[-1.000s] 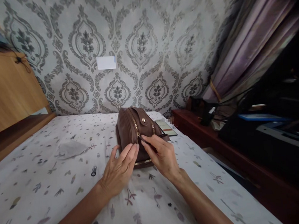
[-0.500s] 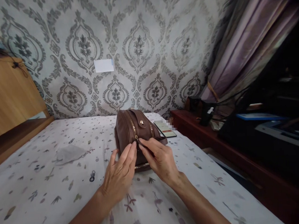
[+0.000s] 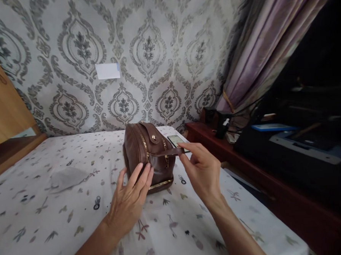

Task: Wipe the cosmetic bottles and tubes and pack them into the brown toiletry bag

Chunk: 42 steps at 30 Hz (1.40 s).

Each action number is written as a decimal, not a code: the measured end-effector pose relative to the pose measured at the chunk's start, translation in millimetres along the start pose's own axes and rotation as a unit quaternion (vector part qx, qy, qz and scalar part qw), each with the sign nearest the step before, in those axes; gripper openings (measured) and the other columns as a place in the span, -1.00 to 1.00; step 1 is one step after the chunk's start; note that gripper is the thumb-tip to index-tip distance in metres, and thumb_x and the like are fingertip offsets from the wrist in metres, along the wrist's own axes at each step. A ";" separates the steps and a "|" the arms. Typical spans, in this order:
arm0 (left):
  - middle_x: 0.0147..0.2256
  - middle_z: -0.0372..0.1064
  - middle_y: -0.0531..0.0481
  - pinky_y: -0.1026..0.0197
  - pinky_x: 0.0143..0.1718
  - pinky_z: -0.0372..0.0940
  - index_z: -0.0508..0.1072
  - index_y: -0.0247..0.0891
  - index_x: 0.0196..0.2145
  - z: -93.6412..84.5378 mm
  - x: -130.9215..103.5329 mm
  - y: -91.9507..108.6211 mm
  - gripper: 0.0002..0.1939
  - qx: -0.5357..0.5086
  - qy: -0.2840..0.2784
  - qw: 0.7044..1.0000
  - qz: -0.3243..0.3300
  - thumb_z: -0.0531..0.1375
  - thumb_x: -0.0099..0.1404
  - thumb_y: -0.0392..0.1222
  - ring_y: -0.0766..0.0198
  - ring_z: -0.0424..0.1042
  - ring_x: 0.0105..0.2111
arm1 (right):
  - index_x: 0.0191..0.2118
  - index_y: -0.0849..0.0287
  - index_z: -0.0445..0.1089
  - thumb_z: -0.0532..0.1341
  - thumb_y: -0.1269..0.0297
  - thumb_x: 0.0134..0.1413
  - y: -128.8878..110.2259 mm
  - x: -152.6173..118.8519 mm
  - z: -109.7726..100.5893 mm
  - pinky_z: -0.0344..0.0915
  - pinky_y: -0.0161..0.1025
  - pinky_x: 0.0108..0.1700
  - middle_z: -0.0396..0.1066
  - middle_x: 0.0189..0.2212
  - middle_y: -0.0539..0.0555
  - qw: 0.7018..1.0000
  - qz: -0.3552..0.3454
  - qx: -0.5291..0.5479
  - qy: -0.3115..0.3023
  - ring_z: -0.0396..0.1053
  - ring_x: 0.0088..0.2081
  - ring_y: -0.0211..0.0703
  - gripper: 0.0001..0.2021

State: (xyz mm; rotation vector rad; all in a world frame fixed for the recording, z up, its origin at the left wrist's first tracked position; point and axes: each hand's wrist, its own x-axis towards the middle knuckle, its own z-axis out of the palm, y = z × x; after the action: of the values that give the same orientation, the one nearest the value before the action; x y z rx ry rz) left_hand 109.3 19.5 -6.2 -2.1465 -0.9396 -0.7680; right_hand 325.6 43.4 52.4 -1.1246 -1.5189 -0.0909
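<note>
A brown leather bag with gold zippers stands on the patterned white sheet. My left hand rests against its near left side, fingers spread. To the right of the bag, my right hand pinches the end of a brown strap, which stretches sideways from near the zipper pull across the bag's front. A phone lies behind the strap, partly hidden by the bag and my right hand.
A grey cloth lies on the sheet at the left. Along the right side runs a dark red cabinet with black items and cables. A wooden cabinet stands at the far left, and a patterned wall rises behind.
My right hand has moved right, away from the zipper, and the strap is now drawn out straight. My left hand stays at the bag. The view has shifted slightly.
</note>
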 end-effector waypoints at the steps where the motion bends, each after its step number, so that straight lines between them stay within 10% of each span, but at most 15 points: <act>1: 0.27 0.33 -0.08 -0.16 0.42 -0.31 0.33 -0.42 0.27 -0.5 -0.2 0.0 -0.50 -0.001 0.000 1.000 0.000 -0.01 0.41 -0.46 0.07 0.15 0.29 | -0.13 0.09 0.58 0.25 0.39 0.15 2.3 0.9 1.1 0.35 -0.29 -0.46 0.55 -0.19 0.09 1.000 0.014 0.021 0.014 0.30 -0.53 -0.29 -0.79; 5: 0.26 0.34 -0.07 -0.17 0.42 -0.31 0.35 -0.42 0.25 -2.1 -0.2 0.9 -0.51 0.002 0.001 1.000 0.000 -0.04 0.43 -0.46 0.06 0.16 0.28 | -0.17 0.09 0.58 0.29 0.27 0.16 3.5 0.0 9.2 0.48 -0.19 -0.23 0.58 -0.22 0.10 0.990 0.057 0.133 0.000 0.51 -0.21 -0.08 -0.85; 14: 0.29 0.30 -0.07 -0.20 0.40 -0.26 0.32 -0.41 0.27 0.8 -2.0 2.7 -0.51 0.011 -0.006 1.000 -0.008 -0.03 0.44 -0.45 0.07 0.13 0.30 | -0.05 0.12 0.54 0.21 0.08 0.26 -3.8 -7.3 21.5 0.42 -0.29 -0.40 0.54 -0.38 0.06 0.933 0.169 0.311 -0.070 0.46 -0.34 -0.17 -0.70; 28: 0.29 0.30 -0.06 -0.19 0.42 -0.30 0.32 -0.41 0.27 0.4 -1.8 2.1 -0.51 0.008 0.000 1.000 -0.010 -0.05 0.45 -0.44 0.09 0.15 0.30 | -0.32 0.19 0.50 0.21 -0.04 0.21 -4.2 -2.5 21.8 -0.07 -0.37 -0.64 0.24 -0.61 -0.07 0.928 0.192 0.303 -0.097 0.02 -0.64 -0.36 -0.64; 42: 0.31 0.26 -0.06 -0.23 0.40 -0.22 0.27 -0.39 0.30 3.0 -3.7 2.7 -0.49 0.020 -0.012 1.000 -0.012 -0.04 0.43 -0.45 0.10 -0.08 0.41 | -0.50 0.15 0.39 0.19 0.05 0.21 -8.1 -3.9 19.8 0.12 -0.32 -0.52 0.30 -0.62 -0.04 0.949 0.145 0.247 -0.128 0.18 -0.58 -0.28 -0.66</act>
State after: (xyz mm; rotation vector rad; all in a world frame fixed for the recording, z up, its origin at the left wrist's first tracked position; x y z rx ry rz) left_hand 110.0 18.9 -11.7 -2.1187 -0.9867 -0.7308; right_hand 305.2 48.9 47.2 -0.9577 -1.4691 0.6280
